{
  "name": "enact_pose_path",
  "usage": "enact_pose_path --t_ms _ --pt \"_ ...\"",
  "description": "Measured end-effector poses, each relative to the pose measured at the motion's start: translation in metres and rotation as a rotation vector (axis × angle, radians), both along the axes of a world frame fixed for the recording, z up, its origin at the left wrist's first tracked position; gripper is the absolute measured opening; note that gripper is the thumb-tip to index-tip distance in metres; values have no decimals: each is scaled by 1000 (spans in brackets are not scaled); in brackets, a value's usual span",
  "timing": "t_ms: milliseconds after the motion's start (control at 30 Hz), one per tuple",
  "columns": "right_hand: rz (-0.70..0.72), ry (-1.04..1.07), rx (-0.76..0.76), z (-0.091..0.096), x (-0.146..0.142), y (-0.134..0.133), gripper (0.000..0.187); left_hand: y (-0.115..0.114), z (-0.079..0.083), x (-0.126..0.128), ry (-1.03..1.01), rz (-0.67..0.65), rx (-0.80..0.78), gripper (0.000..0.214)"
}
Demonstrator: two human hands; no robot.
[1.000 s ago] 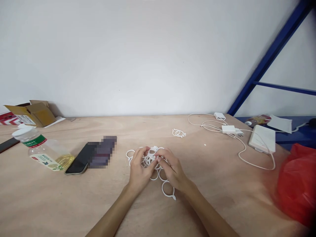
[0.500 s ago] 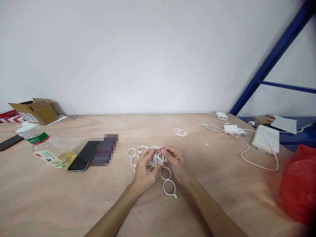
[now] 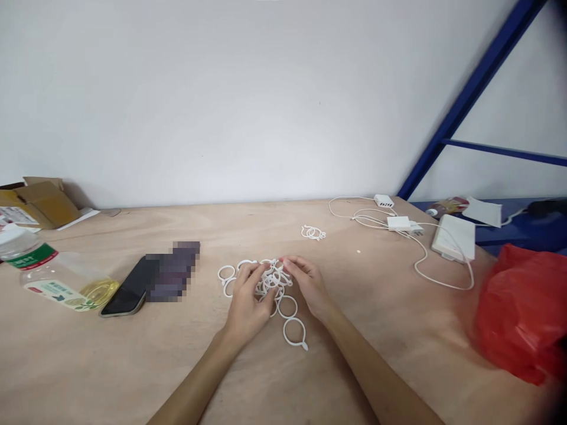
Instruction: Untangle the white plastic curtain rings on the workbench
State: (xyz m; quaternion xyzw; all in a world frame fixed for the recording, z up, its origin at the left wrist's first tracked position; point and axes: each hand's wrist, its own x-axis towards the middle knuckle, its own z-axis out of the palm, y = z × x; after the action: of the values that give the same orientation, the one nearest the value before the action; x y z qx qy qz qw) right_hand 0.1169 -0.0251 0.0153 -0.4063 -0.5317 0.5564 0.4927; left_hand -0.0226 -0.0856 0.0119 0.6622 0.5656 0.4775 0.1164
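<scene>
A pile of white plastic curtain rings point(image 3: 271, 282), each with a small eyelet tab, lies on the table between my hands. My left hand point(image 3: 247, 300) rests at the pile's left side, thumb and fingers curved but apart, with rings showing between them. On the right of the pile, my right hand point(image 3: 308, 285) has its thumb and forefinger pinched at the edge of a ring; the fingertips partly hide it. Two loose rings reach toward me, the nearest ring point(image 3: 295, 332) lying flat. Farther back sits a small separate group of rings point(image 3: 313, 232).
Left of the pile lie a phone point(image 3: 126, 289) and a tilted clear bottle point(image 3: 48, 277) with yellow liquid. A cardboard box point(image 3: 42, 203) stands at the back left. White cables and a charger point(image 3: 398, 224), a white box point(image 3: 454, 237) and a red plastic bag point(image 3: 522, 313) are on the right.
The whole view has shifted, so things appear farther left. My hands have drawn apart: the left fingertips have moved away from the right ones, opening a gap over the pile.
</scene>
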Motion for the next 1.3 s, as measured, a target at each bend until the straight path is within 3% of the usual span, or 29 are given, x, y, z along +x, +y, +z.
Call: enact_pose_path --t_ms 133,200,333,467,667,867,1033,1167,1300 --pt "-304 -453 316 -17 21 23 23 2 -6 -3 120 88 -11 45" --pt "-385 -681 429 -24 35 33 26 1 -7 -3 153 112 -24 47" --pt "-400 -972 361 -28 50 46 36 0 -5 0 176 112 -24 49" --pt "-350 -1180 343 -23 47 61 42 -1 -4 2 178 92 2 43" --pt "-297 -1316 274 -19 36 86 38 -1 -8 4 193 96 20 38" --pt "-334 -1201 380 -27 36 87 25 -2 -7 7 179 105 26 37" --pt "-372 -813 470 -30 38 88 20 -3 -5 8 167 102 17 34" --pt "-381 -432 289 -23 32 60 24 -4 -1 8 138 117 32 30" --pt "-130 52 -4 -6 17 7 24 -4 4 8 77 127 32 37"
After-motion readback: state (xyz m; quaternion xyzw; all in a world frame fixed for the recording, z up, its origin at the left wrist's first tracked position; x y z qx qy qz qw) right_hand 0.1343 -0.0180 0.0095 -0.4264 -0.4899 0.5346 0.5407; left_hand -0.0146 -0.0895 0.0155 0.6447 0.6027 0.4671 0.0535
